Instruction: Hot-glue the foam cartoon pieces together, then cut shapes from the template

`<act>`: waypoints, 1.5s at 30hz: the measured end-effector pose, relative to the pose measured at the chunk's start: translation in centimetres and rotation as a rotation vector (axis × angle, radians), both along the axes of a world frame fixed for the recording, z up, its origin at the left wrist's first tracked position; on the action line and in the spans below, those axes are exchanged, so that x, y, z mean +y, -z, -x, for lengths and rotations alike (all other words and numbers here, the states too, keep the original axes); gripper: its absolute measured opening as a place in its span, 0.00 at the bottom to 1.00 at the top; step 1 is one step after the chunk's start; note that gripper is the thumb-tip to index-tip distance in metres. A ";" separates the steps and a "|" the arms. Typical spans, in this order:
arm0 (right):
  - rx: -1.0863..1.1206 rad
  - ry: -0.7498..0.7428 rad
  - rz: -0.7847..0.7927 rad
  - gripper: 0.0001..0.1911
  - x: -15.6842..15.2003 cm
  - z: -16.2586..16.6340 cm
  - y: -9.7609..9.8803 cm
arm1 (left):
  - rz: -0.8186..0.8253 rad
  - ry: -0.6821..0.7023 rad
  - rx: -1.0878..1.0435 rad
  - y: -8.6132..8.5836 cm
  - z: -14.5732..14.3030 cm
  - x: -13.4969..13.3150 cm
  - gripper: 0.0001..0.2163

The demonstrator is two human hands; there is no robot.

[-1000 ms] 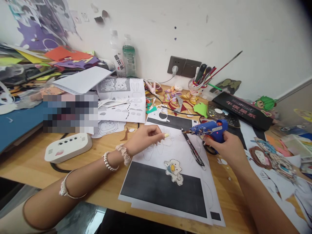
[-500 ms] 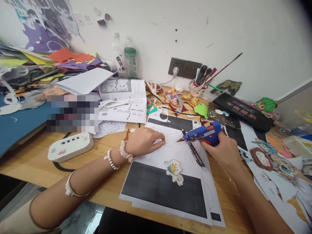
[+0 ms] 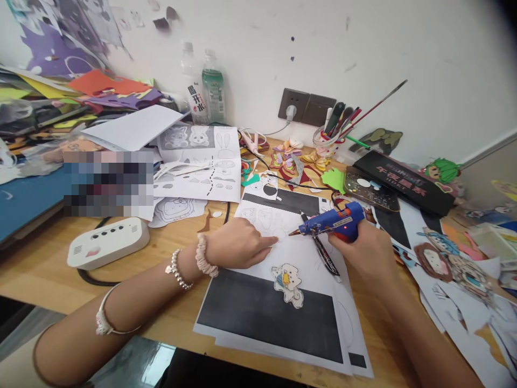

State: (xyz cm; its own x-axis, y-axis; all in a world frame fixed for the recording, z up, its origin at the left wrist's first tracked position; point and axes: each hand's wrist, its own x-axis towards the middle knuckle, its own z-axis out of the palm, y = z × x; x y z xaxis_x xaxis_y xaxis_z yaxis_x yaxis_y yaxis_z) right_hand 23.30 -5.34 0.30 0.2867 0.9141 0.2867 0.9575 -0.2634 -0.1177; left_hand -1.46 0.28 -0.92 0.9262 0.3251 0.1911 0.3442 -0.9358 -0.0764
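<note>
We record both hands over the middle of the desk (image 3: 177, 328). The right hand (image 3: 365, 245), right of centre, is closed around the handle of a blue glue gun (image 3: 332, 222); we see its thumb at the near side, the other fingers being largely hidden. The gun lies level with the centre of the frame, its nozzle aimed left, and a small red light shows on its body. We cannot tell whether the nozzle tip touches the paper below.

The left hand (image 3: 238, 245), near centre, has its index finger stretched to the right and its other fingers folded in. That fingertip sits just beside the nozzle tip, a narrow gap showing between. We cannot tell whether the folded fingers pinch anything.

Under both hands we note overlapping printed sheets (image 3: 250, 312), marked with faint outlines and a large black panel toward the lower centre. A cat-shaped cutout (image 3: 290, 283) lies across the panel's upper edge, below the left fingertip. A black pen (image 3: 326, 256) lies slantwise on the sheets; the gun crosses over its upper part in view.

Left of centre we log a white oval device (image 3: 100, 253) and a sheet of animal drawings (image 3: 226, 175). Upper centre: two bottles (image 3: 213, 89) against the wall, a wall socket (image 3: 294, 99) with a white plug (image 3: 290, 113), and paper butterflies (image 3: 283, 160). At upper right, a container of pens (image 3: 326, 143) stands near a long black box (image 3: 404, 183).
</note>
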 end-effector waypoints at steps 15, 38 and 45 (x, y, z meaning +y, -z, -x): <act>-0.125 -0.079 -0.004 0.13 -0.1 0.6 0.7 | 0.025 -0.005 0.057 0.3 0.0 0.0 0.14; -0.101 -0.107 -0.090 0.14 -0.1 0.2 0.8 | -0.030 -0.159 -0.059 1.2 -0.8 0.2 0.15; -0.080 -0.067 -0.017 0.14 -0.1 0.5 0.4 | -0.028 -0.185 -0.013 1.0 -0.9 0.1 0.12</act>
